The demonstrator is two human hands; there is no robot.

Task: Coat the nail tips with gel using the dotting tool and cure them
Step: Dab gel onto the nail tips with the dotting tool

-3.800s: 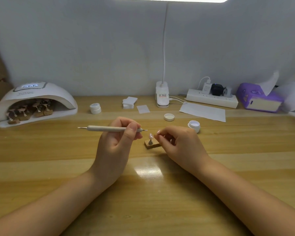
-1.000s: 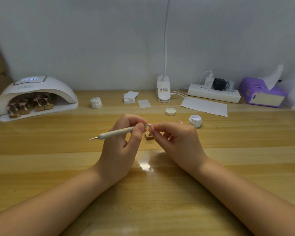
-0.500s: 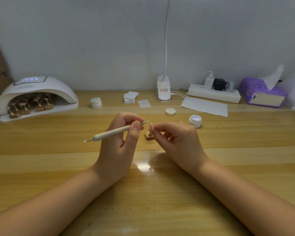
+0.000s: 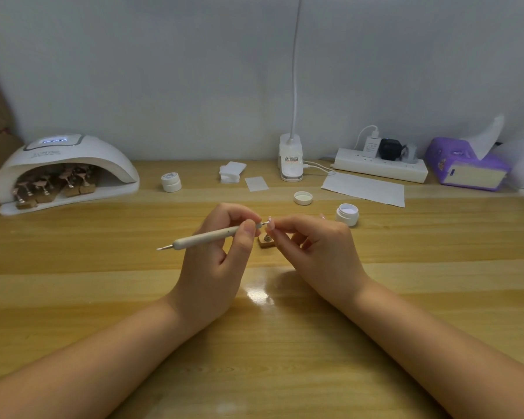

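The dotting tool [image 4: 208, 238] lies nearly level above the desk [image 4: 103, 291], its long axis running left to right with a slight upward tilt toward the right. Its working tip points right, at the nail tip [image 4: 270, 222]; its other metal end points left and a little down. The left hand [image 4: 217, 261] grips the tool near the right end, thumb and curled fingers [image 4: 248, 229] pinched around the shaft.

The right hand [image 4: 318, 252] holds the small pale nail tip between thumb and forefinger, the other fingers loosely curled beneath. The tool's tip meets or almost meets the nail tip; whether they touch cannot be told. Both hands hover over the middle of the desk, directly above a small wooden stand [image 4: 266, 241] that sits on the surface.

An open gel jar [image 4: 347, 213] stands just right of the right hand, its lid [image 4: 303, 197] lying apart behind the hands. At far left the curing lamp [image 4: 64, 164] shelters several more stands [image 4: 55, 184] beneath its arch.
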